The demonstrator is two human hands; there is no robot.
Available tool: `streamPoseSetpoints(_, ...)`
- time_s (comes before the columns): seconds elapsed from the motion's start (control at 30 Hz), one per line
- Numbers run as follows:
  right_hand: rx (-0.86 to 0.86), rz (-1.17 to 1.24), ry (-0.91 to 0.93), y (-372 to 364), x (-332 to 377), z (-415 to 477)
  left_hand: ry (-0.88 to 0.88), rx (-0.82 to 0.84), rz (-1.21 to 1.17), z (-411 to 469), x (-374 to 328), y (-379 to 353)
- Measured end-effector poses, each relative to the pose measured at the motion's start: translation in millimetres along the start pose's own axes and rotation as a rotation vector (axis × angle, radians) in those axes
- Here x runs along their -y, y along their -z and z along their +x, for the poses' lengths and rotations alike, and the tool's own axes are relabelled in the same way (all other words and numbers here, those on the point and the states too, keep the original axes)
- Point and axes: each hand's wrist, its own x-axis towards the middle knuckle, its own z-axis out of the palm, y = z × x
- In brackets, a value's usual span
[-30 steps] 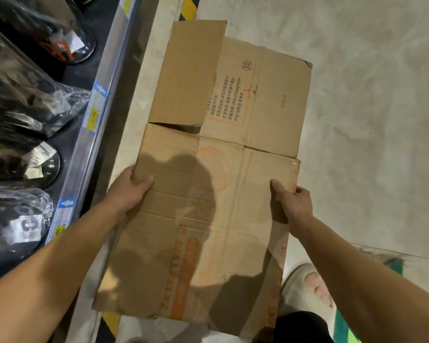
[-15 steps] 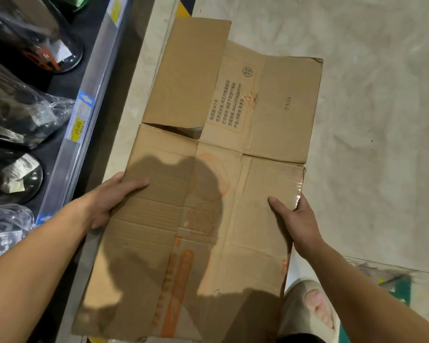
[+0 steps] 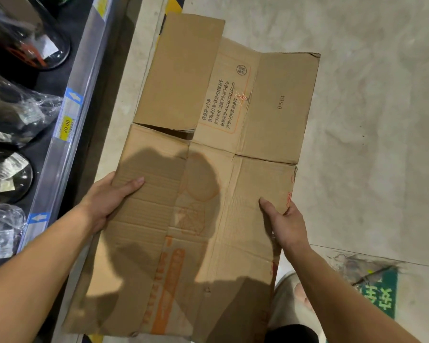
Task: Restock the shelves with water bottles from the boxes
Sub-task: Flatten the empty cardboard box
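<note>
Matt, creased brown cardboard box (image 3: pixel 208 169), glossy crinkled plastic wrapping (image 3: pixel 18 112), smooth metal shelf edge (image 3: pixel 70 149), rough matt concrete floor (image 3: pixel 372 144)

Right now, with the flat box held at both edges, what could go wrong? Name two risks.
The box is wide and close to the shelf; swinging it could knock the wrapped glassware. It also hides the floor by the sandalled foot, so a stumble is possible.
</note>
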Motion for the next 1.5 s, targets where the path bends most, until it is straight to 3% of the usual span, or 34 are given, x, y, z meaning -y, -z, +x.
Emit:
streamPoseSetpoints(0.27, 0.103, 0.144, -0.089, 6, -16, -13, -0.007, 0.012, 0.013, -6, 1, 4)
streamPoseSetpoints(0.53, 0.051, 0.133, 0.063, 11, -11, -24, -0.044, -0.008, 0.04, -26, -7, 5)
streamPoseSetpoints(0.77, -0.006, 0.131, 0.142, 60, 44, -65, -0.103, -0.024, 0.1, -81, -64, -1)
streamPoseSetpoints(0.93, -0.062, 0.139, 0.194, 118, 111, -124, -0.19, -0.061, 0.144, -152, -141, -19)
streamPoseSetpoints(1.2, -0.143, 0.183, 0.26, 257, 276, -271, -0.296, -0.038, 0.142, -328, -331, -58)
streamPoseSetpoints(1.5, -0.311, 0.166, 0.43, 428, 438, -459, -0.458, 0.092, 0.137, -535, -523, -105)
